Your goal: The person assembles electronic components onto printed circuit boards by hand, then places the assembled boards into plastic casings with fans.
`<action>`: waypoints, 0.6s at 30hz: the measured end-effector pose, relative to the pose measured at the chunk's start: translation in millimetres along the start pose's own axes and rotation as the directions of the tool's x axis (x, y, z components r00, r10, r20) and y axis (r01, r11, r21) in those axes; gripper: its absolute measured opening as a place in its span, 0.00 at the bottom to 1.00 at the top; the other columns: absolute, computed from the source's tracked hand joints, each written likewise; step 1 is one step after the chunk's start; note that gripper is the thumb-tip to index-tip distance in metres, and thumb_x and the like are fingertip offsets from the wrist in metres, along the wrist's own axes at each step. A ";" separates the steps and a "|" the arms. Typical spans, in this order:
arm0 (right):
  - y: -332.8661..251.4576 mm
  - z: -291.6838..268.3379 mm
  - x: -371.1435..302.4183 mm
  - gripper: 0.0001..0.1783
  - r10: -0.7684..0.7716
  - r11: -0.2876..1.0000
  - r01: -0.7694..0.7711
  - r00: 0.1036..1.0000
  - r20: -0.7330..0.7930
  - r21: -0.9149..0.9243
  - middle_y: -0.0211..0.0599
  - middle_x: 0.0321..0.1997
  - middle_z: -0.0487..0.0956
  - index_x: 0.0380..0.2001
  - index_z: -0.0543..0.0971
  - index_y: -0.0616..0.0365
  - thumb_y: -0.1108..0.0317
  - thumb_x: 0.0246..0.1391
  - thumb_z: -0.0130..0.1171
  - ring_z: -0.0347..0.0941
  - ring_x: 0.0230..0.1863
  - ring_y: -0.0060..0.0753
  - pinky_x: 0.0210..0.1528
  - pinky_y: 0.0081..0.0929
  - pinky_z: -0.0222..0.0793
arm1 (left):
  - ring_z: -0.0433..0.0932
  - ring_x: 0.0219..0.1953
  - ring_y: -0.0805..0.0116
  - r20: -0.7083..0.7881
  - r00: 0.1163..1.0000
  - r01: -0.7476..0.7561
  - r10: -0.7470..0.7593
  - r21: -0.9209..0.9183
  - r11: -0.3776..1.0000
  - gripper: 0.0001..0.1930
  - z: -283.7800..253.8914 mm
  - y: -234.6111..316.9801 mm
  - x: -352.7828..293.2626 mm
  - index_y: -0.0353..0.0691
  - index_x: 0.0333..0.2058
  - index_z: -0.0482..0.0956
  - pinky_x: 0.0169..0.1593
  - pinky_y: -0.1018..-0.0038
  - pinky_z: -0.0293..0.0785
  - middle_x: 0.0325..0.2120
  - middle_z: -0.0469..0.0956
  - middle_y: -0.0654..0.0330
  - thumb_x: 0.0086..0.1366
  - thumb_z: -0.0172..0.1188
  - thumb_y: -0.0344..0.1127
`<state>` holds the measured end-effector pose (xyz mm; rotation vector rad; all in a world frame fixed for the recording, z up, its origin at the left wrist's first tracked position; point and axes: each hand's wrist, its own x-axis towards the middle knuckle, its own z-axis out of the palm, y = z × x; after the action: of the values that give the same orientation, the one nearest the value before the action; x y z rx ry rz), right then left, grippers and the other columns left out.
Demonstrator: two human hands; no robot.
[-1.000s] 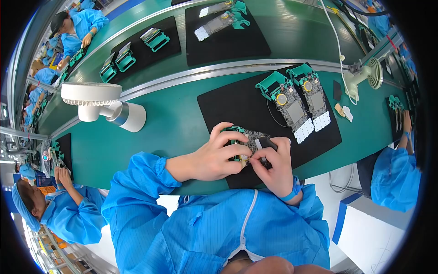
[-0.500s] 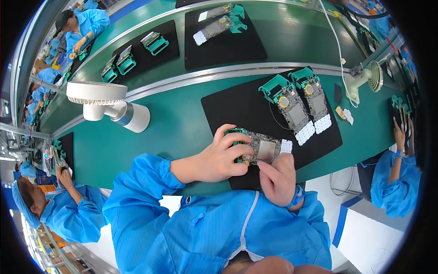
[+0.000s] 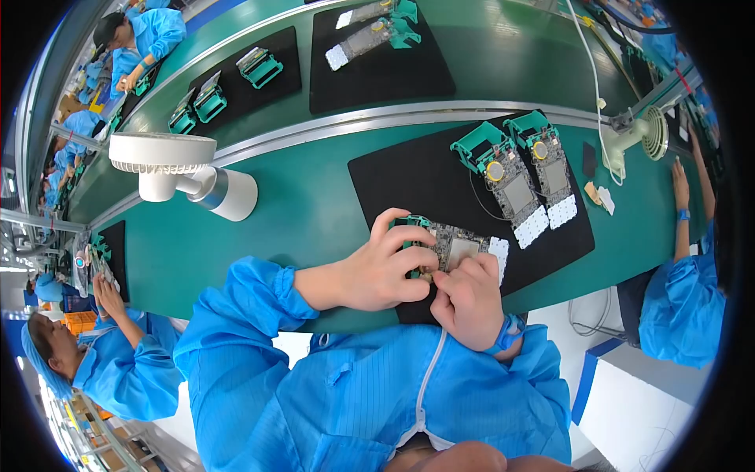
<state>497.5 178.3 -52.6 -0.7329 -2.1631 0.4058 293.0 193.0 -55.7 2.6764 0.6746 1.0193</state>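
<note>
Circuit board (image 3: 448,235) lies on the black mat (image 3: 401,181), near its front edge, white strip (image 3: 499,251) to the right. Left hand (image 3: 384,266) grips the board's green-framed end, fingers curled over it. Right hand (image 3: 472,303) is at the board's near edge, thumb and forefinger bent close together; cannot tell whether anything is pinched between them. Two more boards (image 3: 518,193) lie side by side farther back on the mat. Green bench (image 3: 303,212) beneath; white fan (image 3: 233,196) stands at left, well apart.
</note>
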 end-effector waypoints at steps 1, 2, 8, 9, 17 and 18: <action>1.0 -1.0 1.5 0.21 0.003 1.000 -0.003 1.000 0.000 0.001 0.30 0.23 0.72 0.38 0.74 0.58 0.79 0.35 0.61 0.69 0.30 0.36 0.40 0.37 0.61 | 0.67 0.50 0.54 0.000 1.000 0.003 -0.003 0.008 1.000 0.11 -0.1 -0.6 1.2 0.49 0.20 0.68 0.53 0.40 0.56 0.38 0.70 0.62 0.45 0.64 0.28; 2.3 -2.1 3.4 0.20 0.020 0.999 -0.021 0.999 0.042 0.028 0.30 0.23 0.72 0.37 0.74 0.58 0.79 0.34 0.61 0.69 0.29 0.36 0.40 0.38 0.61 | 0.67 0.50 0.54 -0.001 1.000 0.004 -0.004 0.016 1.000 0.11 0.1 -0.4 1.8 0.48 0.20 0.69 0.53 0.40 0.56 0.38 0.70 0.62 0.44 0.64 0.28; 7.6 5.0 -7.6 0.19 0.089 0.987 -0.090 0.996 0.014 0.133 0.32 0.24 0.71 0.36 0.74 0.58 0.79 0.34 0.61 0.68 0.28 0.38 0.39 0.38 0.61 | 0.67 0.49 0.55 0.017 1.000 0.008 -0.008 0.013 1.000 0.11 -1.6 1.9 2.7 0.48 0.20 0.69 0.53 0.42 0.58 0.38 0.71 0.62 0.44 0.64 0.27; 8.4 5.2 -8.2 0.19 0.134 0.972 -0.128 0.991 -0.018 0.194 0.32 0.25 0.70 0.36 0.74 0.57 0.79 0.35 0.61 0.67 0.28 0.39 0.38 0.38 0.61 | 0.67 0.49 0.55 0.025 1.000 0.015 -0.015 0.015 1.000 0.11 -2.6 1.8 3.5 0.48 0.20 0.69 0.53 0.42 0.58 0.38 0.71 0.62 0.44 0.64 0.27; 5.7 -1.4 -3.0 0.18 0.112 0.980 -0.125 0.990 0.089 0.157 0.36 0.25 0.70 0.37 0.74 0.55 0.79 0.38 0.61 0.66 0.30 0.43 0.38 0.37 0.60 | 0.67 0.49 0.55 0.024 1.000 0.009 -0.010 0.050 0.999 0.10 -1.8 3.3 5.1 0.47 0.21 0.71 0.53 0.43 0.58 0.39 0.71 0.60 0.43 0.65 0.28; 7.1 -0.9 -4.0 0.18 0.131 0.971 -0.141 0.989 0.065 0.195 0.36 0.25 0.70 0.38 0.73 0.55 0.79 0.39 0.60 0.66 0.31 0.43 0.38 0.37 0.60 | 0.67 0.49 0.55 0.042 0.999 0.022 -0.023 0.045 0.999 0.10 -2.5 3.8 5.9 0.47 0.21 0.71 0.53 0.43 0.58 0.39 0.71 0.60 0.43 0.65 0.28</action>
<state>502.8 181.3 -58.0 -0.7665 -2.0883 0.7096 296.5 192.6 -49.2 2.7135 0.7253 0.9498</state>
